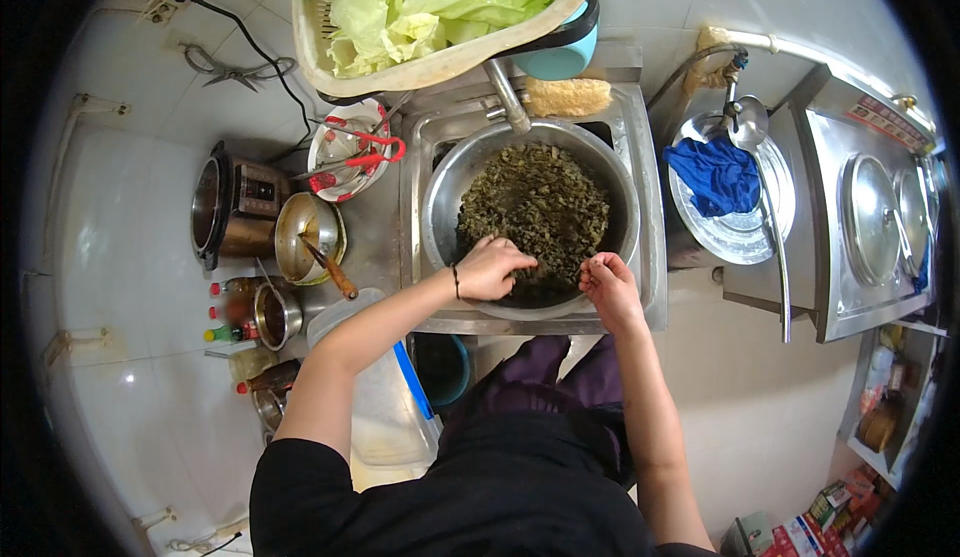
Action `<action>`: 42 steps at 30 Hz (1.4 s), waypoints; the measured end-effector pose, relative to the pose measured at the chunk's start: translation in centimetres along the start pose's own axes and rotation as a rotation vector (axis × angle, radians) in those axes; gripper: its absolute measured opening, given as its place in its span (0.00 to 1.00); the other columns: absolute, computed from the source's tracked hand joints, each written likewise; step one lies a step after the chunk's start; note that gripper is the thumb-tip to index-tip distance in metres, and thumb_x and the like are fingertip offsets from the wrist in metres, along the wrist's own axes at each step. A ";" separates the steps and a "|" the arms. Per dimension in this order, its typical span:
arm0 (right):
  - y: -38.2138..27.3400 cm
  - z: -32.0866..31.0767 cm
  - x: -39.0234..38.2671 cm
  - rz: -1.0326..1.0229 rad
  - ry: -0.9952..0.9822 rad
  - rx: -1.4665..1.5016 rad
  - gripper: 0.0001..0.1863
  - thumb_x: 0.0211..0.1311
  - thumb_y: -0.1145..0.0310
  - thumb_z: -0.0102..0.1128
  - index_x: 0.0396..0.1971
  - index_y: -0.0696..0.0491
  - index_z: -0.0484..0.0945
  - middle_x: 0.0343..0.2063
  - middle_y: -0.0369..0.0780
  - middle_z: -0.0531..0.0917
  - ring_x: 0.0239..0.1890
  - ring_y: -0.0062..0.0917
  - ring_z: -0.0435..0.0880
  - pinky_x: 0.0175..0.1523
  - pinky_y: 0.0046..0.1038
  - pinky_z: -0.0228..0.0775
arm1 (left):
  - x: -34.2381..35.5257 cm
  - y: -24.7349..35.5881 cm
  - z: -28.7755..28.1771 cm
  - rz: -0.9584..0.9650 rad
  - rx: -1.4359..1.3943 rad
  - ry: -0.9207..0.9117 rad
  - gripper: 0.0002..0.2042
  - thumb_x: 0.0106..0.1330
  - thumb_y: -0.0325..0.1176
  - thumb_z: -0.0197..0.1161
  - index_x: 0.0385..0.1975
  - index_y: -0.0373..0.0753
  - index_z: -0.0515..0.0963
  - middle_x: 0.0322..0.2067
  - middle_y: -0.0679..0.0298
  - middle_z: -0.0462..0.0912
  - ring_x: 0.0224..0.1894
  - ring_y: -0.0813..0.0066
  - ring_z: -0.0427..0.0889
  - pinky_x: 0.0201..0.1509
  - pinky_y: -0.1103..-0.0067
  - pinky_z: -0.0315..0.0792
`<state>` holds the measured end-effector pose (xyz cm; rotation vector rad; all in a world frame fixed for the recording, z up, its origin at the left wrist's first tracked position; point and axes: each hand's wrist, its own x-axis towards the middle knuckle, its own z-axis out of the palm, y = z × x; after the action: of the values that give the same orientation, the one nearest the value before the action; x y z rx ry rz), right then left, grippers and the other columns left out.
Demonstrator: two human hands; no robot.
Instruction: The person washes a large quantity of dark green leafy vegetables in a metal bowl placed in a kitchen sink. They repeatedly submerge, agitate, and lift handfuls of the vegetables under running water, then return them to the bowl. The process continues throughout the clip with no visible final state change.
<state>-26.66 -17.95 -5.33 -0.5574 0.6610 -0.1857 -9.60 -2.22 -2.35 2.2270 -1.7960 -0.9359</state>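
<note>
A wide metal basin (630, 219) sits in the steel sink (648, 257), holding dark green-brown chopped greens (535, 192) in dark liquid that shows at the near side. My left hand (490, 269) reaches over the basin's near left rim, fingers stretched out to the right and resting low on the greens. At the near right rim, my right hand (608, 282) is closed, thumb and fingertips pinched together. Whatever is between those fingertips is too small to make out. The faucet (508, 97) points down over the basin's far edge.
Beyond the sink stands a cream basket (312, 67) of cabbage leaves (440, 17). A loofah (568, 98) lies behind the basin. On the left are an electric cooker (235, 202), a pan (300, 232) and several bottles; a blue cloth (715, 175) lies on a metal lid to the right.
</note>
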 end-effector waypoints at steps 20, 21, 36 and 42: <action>-0.1 0.0 -0.3 -0.022 -0.016 0.006 0.03 0.59 0.71 0.49 0.28 0.52 0.66 0.27 0.35 0.73 0.26 0.16 0.70 0.33 0.19 0.65 | -1.4 0.8 -2.6 -0.013 -0.170 0.169 0.14 0.51 0.22 0.49 0.39 0.35 0.73 0.33 0.55 0.75 0.39 0.58 0.73 0.43 0.70 0.68; -0.1 0.0 -0.3 -0.021 -0.020 0.010 0.03 0.59 0.71 0.49 0.28 0.53 0.66 0.27 0.35 0.73 0.26 0.16 0.70 0.33 0.19 0.65 | -0.8 0.3 -2.7 -0.027 -0.171 0.274 0.13 0.51 0.23 0.51 0.38 0.34 0.73 0.32 0.54 0.75 0.36 0.59 0.74 0.40 0.70 0.69; 0.1 -0.3 -0.1 -0.018 -0.035 0.066 0.03 0.58 0.72 0.50 0.28 0.54 0.66 0.27 0.37 0.73 0.25 0.17 0.70 0.32 0.19 0.66 | 2.7 -1.1 0.1 -0.397 0.270 0.220 0.13 0.49 0.31 0.59 0.37 0.44 0.76 0.33 0.60 0.73 0.41 0.62 0.69 0.44 0.69 0.67; 0.1 -0.1 0.1 -0.012 -0.020 0.068 0.03 0.58 0.73 0.49 0.29 0.54 0.66 0.27 0.37 0.73 0.25 0.18 0.70 0.32 0.20 0.65 | 3.6 0.1 1.9 -0.215 0.028 0.246 0.10 0.46 0.38 0.64 0.28 0.42 0.78 0.32 0.60 0.71 0.39 0.62 0.68 0.43 0.72 0.64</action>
<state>-26.66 -18.01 -5.52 -0.4973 0.6295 -0.2130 -10.32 -5.07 -5.18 2.4648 -1.4964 -0.6365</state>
